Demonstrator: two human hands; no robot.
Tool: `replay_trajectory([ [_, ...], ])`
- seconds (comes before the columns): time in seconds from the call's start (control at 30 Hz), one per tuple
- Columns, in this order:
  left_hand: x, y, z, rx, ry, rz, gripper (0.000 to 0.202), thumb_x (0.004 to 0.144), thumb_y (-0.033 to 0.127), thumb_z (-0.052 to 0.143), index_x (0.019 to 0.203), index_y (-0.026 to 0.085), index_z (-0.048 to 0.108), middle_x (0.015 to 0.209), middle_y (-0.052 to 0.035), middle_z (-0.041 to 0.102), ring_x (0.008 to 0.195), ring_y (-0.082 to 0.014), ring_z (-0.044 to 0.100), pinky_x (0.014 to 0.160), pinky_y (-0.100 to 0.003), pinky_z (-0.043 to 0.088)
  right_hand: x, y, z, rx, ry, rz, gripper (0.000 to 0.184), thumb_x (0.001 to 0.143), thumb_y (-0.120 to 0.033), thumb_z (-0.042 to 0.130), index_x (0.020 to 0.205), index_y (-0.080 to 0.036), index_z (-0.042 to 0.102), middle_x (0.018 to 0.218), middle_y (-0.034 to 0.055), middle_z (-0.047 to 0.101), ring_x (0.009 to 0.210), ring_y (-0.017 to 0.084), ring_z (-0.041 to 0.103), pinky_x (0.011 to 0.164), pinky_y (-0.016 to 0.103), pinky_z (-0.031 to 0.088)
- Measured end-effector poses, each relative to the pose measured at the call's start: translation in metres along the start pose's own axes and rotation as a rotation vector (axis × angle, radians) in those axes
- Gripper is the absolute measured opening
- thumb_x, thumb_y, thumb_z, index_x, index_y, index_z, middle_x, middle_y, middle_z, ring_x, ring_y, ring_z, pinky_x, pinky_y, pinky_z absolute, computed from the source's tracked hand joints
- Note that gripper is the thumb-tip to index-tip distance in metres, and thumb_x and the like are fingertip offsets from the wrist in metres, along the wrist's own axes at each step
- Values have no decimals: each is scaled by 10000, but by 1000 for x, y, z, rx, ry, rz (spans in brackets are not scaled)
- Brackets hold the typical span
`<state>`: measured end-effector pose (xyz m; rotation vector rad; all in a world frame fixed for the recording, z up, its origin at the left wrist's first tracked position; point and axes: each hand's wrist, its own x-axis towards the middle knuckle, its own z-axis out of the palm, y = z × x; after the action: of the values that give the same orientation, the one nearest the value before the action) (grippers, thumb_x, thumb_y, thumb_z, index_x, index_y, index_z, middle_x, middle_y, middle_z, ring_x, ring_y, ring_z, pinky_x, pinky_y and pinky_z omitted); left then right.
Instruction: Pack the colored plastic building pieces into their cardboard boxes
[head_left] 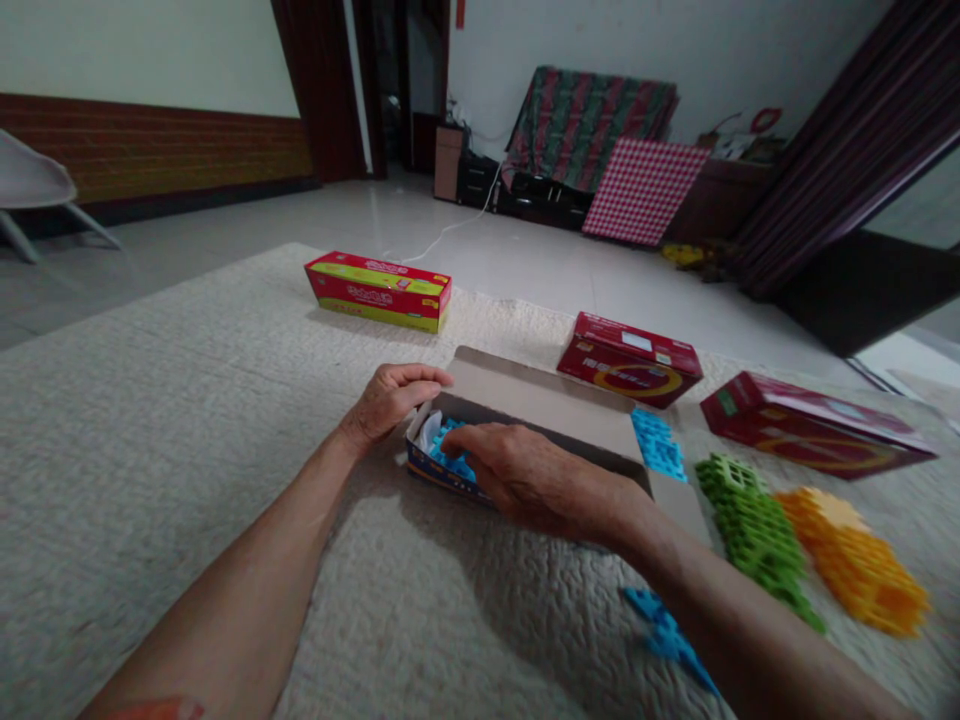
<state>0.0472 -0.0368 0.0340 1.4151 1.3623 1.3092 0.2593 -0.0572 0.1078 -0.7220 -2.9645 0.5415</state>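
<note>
As your head camera shows, your right hand [525,475] dips into an open cardboard box [540,395] at the centre of the frame, its fingers bent over light-blue plastic pieces [448,450] at the box's left end; whether they are clamped on one cannot be told. Your left hand [391,402], left of centre, is at the box's left corner, thumb and forefinger close together; whether they pinch the card is unclear. At right, a blue stack [658,442], green pieces [757,530] and orange pieces [855,560] lie on a textured pale cover [225,400]. Loose blue pieces [671,635] sit lower right, near your forearm. A red-and-yellow box [379,290] stands upper left of centre.
</note>
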Motion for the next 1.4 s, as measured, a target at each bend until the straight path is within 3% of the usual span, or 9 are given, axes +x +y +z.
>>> replay_trajectory([
  [0.1,-1,2,1,-11,3,-12,228,682,271,642,834,151,762,634,0,691,549,-113,531,540,-234,437,0,1,0,79,-56,8,316,882,-68,430,1132,-186,583,1013,72,694,851,160,622,746,279,448],
  [0.47,0,-1,-1,3,2,-13,242,697,288,646,860,157,768,627,6,680,525,-100,501,530,-226,418,-1,4,0,133,-15,-2,294,873,-59,442,1069,-169,632,943,48,697,768,131,612,684,250,430],
  [0.73,1,-5,0,-41,0,-53,260,686,310,660,870,161,766,695,-6,712,565,-121,556,541,-233,437,-44,24,-40,88,485,38,240,903,-119,442,1000,-156,658,924,52,710,793,137,642,710,266,483],
  [0.9,0,-4,-1,15,21,-44,257,668,332,682,845,172,777,760,-22,734,619,-141,599,571,-236,459,-100,77,-57,-59,717,298,168,864,-255,527,912,-198,677,787,31,692,652,170,628,597,309,487],
  [0.97,-2,-4,-2,33,34,-103,285,668,352,699,873,167,774,688,-11,712,564,-134,578,532,-230,443,-123,107,-52,-86,711,392,169,849,-303,549,899,-206,678,772,29,690,651,178,628,619,330,500],
  [1.07,-3,-5,-4,27,51,-200,306,678,348,714,922,171,761,626,17,684,499,-115,541,473,-209,403,-154,144,-38,-80,544,482,174,822,-274,566,929,-197,679,900,56,717,793,195,663,746,351,524],
  [1.13,-4,-4,-4,16,54,-231,296,670,340,726,918,182,758,620,25,686,495,-115,544,462,-202,398,-167,154,-28,-108,423,508,260,786,-241,597,1032,-186,658,1045,86,705,925,216,658,834,366,515],
  [1.27,-7,6,0,-18,79,-304,238,640,315,756,866,243,761,633,47,707,518,-126,568,475,-205,427,-176,140,-16,-172,258,563,348,772,-196,624,1119,-169,611,1120,120,650,972,230,626,854,372,491],
  [1.4,-9,13,5,-11,113,-314,187,609,328,776,792,291,768,594,70,697,483,-119,542,444,-203,408,-178,120,-6,-269,242,575,399,769,-263,677,1152,-179,602,1147,129,604,1062,267,570,929,419,430],
])
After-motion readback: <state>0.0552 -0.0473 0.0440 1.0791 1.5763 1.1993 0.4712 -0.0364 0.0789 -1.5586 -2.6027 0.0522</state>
